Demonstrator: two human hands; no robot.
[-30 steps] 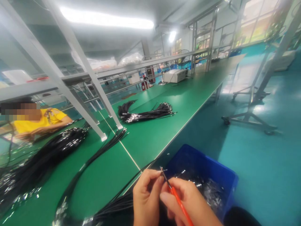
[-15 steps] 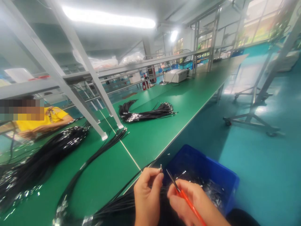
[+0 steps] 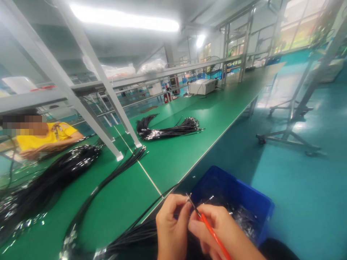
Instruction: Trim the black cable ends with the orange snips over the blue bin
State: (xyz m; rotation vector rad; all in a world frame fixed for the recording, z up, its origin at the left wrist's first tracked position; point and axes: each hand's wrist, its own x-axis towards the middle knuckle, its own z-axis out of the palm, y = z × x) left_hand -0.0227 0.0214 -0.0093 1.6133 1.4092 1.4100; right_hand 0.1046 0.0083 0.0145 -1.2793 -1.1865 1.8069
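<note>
My left hand (image 3: 173, 222) is closed, thumb and forefinger pinching the end of a thin black cable (image 3: 152, 206) that runs over the table's edge. A small metal tip shows at the pinch. My right hand (image 3: 214, 225) is closed around an orange-handled tool (image 3: 214, 233) with a slim, dark pointed end. That point touches or lies very near the cable tip; I cannot tell which. The tool's exact kind is not clear. More black cables (image 3: 132, 238) lie in a bundle under and left of my hands.
A blue bin (image 3: 241, 191) holding small clear and metallic pieces stands below right. On the green table (image 3: 173, 159) lie a tied cable bundle (image 3: 170, 133) and a large black cable heap (image 3: 62, 173). Shelf posts (image 3: 119, 115) rise from it. Across it sits a person in yellow (image 3: 48, 135).
My right hand has moved left and brought the tool's point up to the cable end. My left hand has shifted slightly right, still pinching.
</note>
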